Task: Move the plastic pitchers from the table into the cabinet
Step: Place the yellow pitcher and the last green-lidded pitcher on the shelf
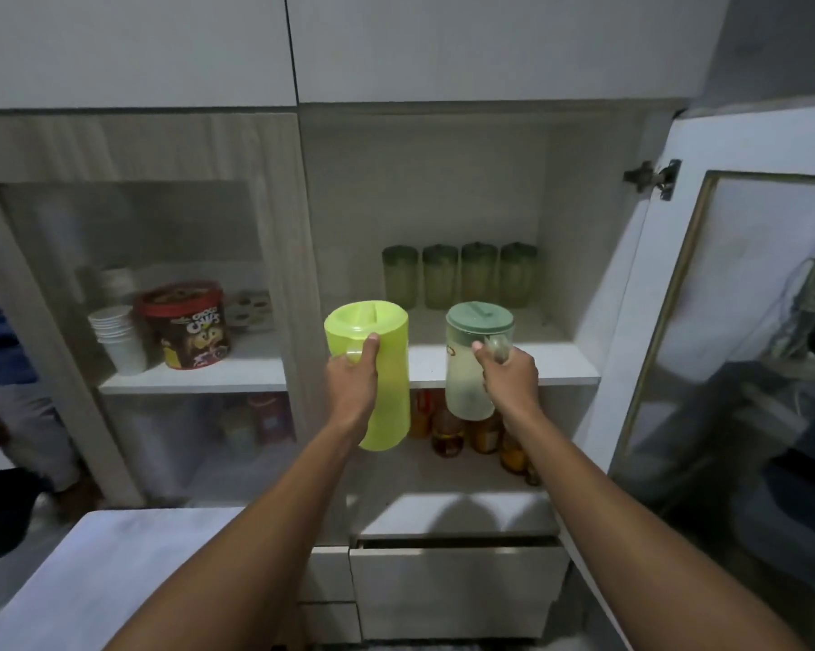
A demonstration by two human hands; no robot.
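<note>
Both arms reach toward the open cabinet [565, 227]. My left hand [351, 378] grips the handle of a lime-green plastic pitcher [386, 368] with a matching lid, held upright in the air in front of the upper shelf [504, 364]. My right hand [511, 378] grips the handle of a clear pitcher with a dark green lid [471, 359], also upright, just in front of the shelf's front edge. Both pitchers hang level with that shelf, side by side and apart.
Several green tumblers [459, 274] line the back of the upper shelf. Bottles [447, 432] fill the lower shelf. The glass door [743, 321] stands open on the right. Behind the shut left door are paper cups [116, 335] and a cereal tub [187, 324]. A white table [114, 566] lies at lower left.
</note>
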